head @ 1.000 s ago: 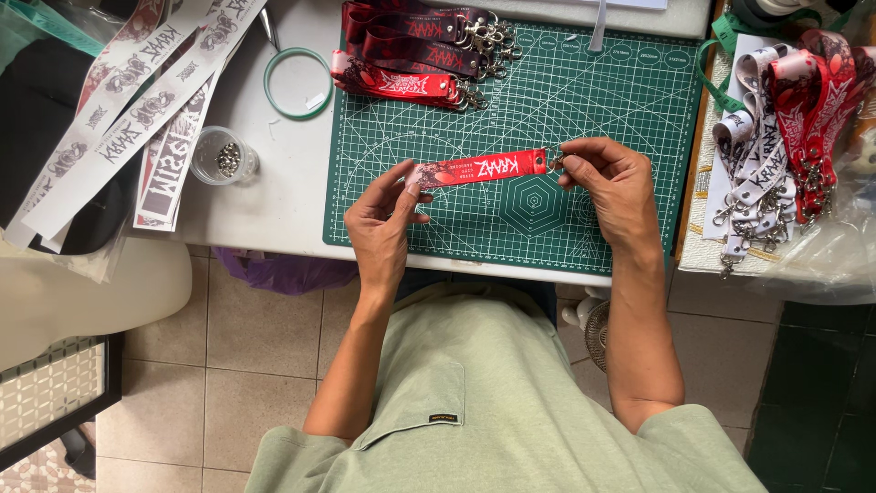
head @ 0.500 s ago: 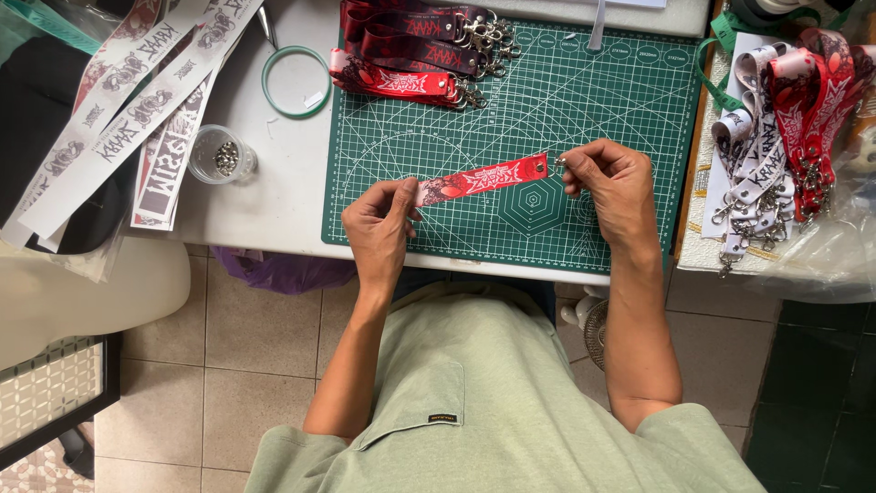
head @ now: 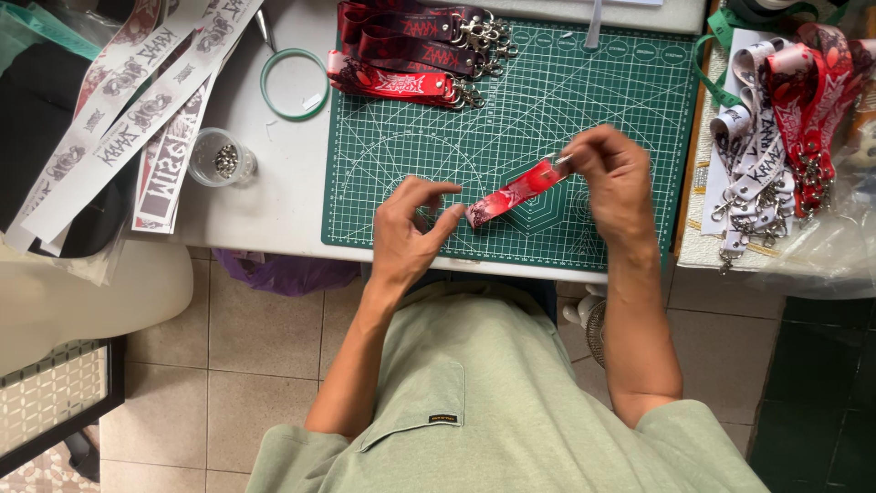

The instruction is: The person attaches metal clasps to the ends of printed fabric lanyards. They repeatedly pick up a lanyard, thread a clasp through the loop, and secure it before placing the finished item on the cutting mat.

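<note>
So the short red printed fabric strap (head: 516,192) is held up just over the green gridded cutting mat (head: 630,82), near the mat's front middle. It's a flat woven strip, bright red with white and dark artwork on it, tilted so its far end sits higher on the right. The right hand (head: 613,173) has that upper end pinched between fingertips and thumb, closed on it, and there's a bit of something pale at that end I can't make out. The left hand (head: 411,226) is loosely open, fingers curled, with a fingertip touching the strap's lower end. At the mat's back edge sits a pile of finished red and dark straps with metal clips (head: 411,50).
</note>
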A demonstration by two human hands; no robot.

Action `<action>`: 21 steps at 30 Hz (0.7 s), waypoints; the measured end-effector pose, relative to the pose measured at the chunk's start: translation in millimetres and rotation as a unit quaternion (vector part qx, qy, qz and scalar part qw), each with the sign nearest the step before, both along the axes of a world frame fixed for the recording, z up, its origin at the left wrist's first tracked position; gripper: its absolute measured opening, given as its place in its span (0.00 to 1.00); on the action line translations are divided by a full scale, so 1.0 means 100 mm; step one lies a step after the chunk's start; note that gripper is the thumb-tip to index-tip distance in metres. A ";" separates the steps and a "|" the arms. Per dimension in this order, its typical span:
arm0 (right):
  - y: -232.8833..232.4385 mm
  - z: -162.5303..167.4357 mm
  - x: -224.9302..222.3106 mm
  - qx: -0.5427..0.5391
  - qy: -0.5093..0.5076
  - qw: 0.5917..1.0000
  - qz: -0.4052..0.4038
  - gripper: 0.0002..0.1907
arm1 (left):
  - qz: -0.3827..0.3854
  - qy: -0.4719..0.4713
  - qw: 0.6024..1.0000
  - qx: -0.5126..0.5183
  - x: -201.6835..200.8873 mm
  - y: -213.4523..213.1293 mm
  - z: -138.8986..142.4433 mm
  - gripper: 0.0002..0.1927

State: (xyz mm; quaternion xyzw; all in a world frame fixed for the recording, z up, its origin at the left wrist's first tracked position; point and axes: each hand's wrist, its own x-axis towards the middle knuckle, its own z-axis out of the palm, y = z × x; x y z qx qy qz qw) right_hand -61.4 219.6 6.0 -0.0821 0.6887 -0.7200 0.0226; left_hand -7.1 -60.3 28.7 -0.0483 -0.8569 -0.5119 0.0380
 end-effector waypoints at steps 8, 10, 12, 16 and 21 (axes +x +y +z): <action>-0.43 0.15 0.00 0.019 0.099 0.984 0.150 0.21 | -0.090 -0.108 0.971 0.196 -0.12 0.37 0.07 0.11; -0.46 0.19 0.06 0.053 0.038 0.981 0.185 0.27 | -0.053 -0.105 0.938 0.327 -0.14 0.38 0.01 0.10; -0.47 0.20 0.11 0.141 -0.120 0.955 0.232 0.37 | -0.004 -0.101 0.911 0.400 -0.18 0.35 -0.06 0.09; -0.44 0.09 0.13 0.042 -0.147 0.969 0.195 0.15 | 0.100 -0.107 0.883 0.447 -0.21 0.20 -0.20 0.08; -0.22 -0.01 0.02 0.099 -0.181 0.974 0.095 0.09 | 0.163 -0.119 0.849 0.489 -0.17 0.10 -0.34 0.07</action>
